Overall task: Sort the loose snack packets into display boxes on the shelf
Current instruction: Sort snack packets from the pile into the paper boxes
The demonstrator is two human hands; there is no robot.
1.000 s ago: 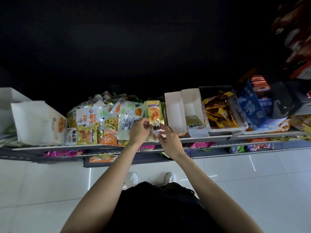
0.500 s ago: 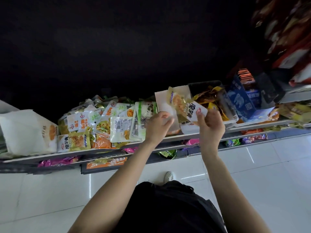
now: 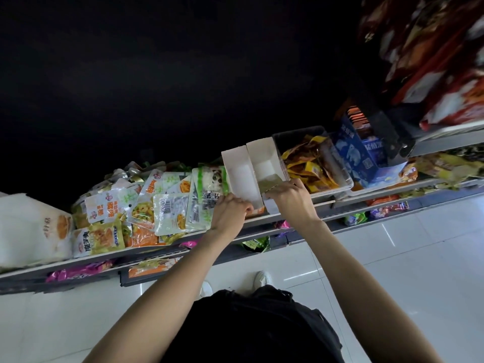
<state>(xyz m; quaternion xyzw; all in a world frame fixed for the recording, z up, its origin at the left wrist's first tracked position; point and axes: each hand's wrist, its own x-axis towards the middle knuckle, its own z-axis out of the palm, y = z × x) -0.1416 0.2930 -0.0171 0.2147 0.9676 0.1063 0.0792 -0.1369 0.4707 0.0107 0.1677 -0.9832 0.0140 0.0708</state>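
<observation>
Left hand: my left hand (image 3: 228,214) is resting at the shelf (image 3: 167,247) edge, fingers curled against the front corner of the left box (image 3: 239,176); I cannot tell whether they are pinching anything.
Right hand: my right hand (image 3: 292,199) is reaching into the front of the right box (image 3: 264,161), fingers curled down onto a packet (image 3: 269,182) lying in it; whether they are gripping it I cannot tell.
Packet: it is showing a dull green-gold face, writing unreadable, and is sitting low in the right box, touching my fingertips.
Boxes: two white card boxes are standing side by side, touching, between the pile (image 3: 146,205) and the clear bin (image 3: 314,163).
Pile labels: loose packets are lying heaped to the left of the boxes; one is showing a barcode (image 3: 167,205); several are carrying large Chinese characters in orange and in black, which I am not reading with confidence.
Clear bin: it is holding yellow and orange packets, print too blurred to read.
Blue carton (image 3: 353,158): it is showing white bear figures and a square code; its characters are too small.
White bag (image 3: 31,229): it is lying at the far left with an orange round mark.
Change from half a second ago: my right hand was holding the packet up above the boxes; the packet is now down inside the right box. My left hand is staying at the shelf edge, now closer to the left box.
</observation>
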